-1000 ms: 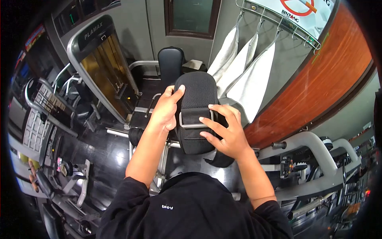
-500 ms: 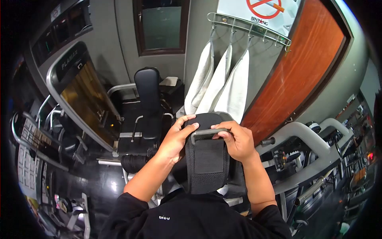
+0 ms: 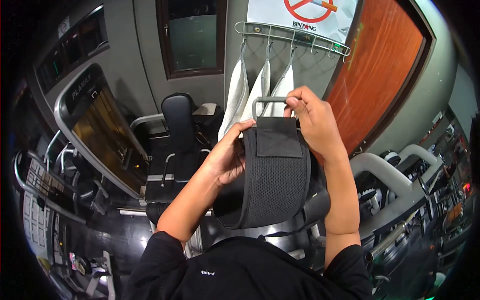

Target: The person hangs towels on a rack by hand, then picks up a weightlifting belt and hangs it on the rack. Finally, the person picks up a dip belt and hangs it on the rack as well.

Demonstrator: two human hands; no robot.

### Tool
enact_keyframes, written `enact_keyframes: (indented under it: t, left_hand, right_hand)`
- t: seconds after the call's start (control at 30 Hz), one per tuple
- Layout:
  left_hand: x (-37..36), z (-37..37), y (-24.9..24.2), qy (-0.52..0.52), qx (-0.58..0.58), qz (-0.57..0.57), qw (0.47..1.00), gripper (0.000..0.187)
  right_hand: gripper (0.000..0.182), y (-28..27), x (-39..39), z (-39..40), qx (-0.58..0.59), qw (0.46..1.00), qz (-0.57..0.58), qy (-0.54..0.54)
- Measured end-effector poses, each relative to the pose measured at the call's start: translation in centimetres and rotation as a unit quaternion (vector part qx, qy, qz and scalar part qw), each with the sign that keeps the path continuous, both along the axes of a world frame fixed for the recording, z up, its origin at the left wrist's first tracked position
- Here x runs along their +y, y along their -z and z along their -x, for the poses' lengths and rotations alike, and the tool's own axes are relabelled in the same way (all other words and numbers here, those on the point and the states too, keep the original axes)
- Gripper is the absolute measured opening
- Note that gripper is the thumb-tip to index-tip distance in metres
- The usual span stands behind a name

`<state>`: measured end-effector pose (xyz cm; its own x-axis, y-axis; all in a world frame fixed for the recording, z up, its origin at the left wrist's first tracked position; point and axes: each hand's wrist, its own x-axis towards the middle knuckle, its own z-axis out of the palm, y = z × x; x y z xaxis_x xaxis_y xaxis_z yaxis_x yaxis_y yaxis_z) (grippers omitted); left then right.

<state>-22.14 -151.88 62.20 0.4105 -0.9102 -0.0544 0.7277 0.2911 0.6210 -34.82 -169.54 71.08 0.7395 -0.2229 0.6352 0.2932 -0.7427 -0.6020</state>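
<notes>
Weightlifting belt [image 3: 277, 190] of black mesh curves before the black shirt [image 3: 245, 272]; right hand [image 3: 316, 120] pinches its metal loop [image 3: 272, 99], left hand [image 3: 226, 159], half-curled, seems to hold its upper edge, partly hidden. Beyond, white towels [image 3: 236, 95] hang from a hook rack [image 3: 280, 31].

My belt [image 3: 277, 187] is black with a fine mesh pattern, its buckle [image 3: 271, 99] grey; my shirt [image 3: 250, 272] is black, the towels [image 3: 233, 97] at upper centre white, the upper-right door [image 3: 382, 62] orange-brown.
</notes>
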Motion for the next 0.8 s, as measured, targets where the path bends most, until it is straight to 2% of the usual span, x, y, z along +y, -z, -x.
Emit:
enact_keyframes:
  t: [0.13,0.27,0.3,0.4,0.53,0.57,0.67,0.7,0.8]
  left_hand:
    - [0.6,0.3,-4.2,-0.027,-0.084,0.008,0.996,0.044]
    - [0.2,-0.1,-6.9,-0.062,-0.188,-0.051,0.979,0.069]
    - [-0.5,-0.7,-7.0,-0.073,-0.162,-0.015,0.984,0.066]
    - [-0.5,-3.7,-7.2,-0.051,-0.155,-0.009,0.987,0.060]
    - [-1.5,-5.6,-8.6,-0.162,-0.103,-0.020,0.981,0.057]
    - [-1.3,-5.4,-9.3,-0.134,-0.079,0.008,0.988,0.056]
    - [-1.0,-8.2,-8.5,-0.077,-0.084,0.040,0.993,0.056]
    - [-0.9,-8.7,-8.4,-0.050,-0.078,0.054,0.994,0.056]
    - [-1.2,-8.6,-8.3,-0.110,-0.058,0.045,0.991,0.056]
  right_hand:
    - [0.023,-3.0,-2.1,-2.5,0.026,0.999,0.030,-0.012]
    - [0.023,-4.5,-4.0,-5.3,0.011,0.999,0.043,-0.011]
    - [0.023,-5.1,-3.9,-5.7,0.026,1.000,0.010,-0.015]
    - [0.023,-6.0,-4.5,-8.2,-0.003,1.000,0.023,-0.016]
    - [0.023,-6.9,-4.8,-11.8,-0.049,0.997,0.055,-0.007]
    - [0.021,-7.2,-4.7,-12.3,-0.046,0.997,0.059,0.007]
    - [0.022,-7.5,-5.2,-14.5,-0.179,0.957,0.222,0.056]
    - [0.024,-7.9,-4.7,-14.4,-0.147,0.958,0.233,0.081]
    - [0.027,-8.4,-3.4,-14.3,-0.085,0.948,0.270,0.145]
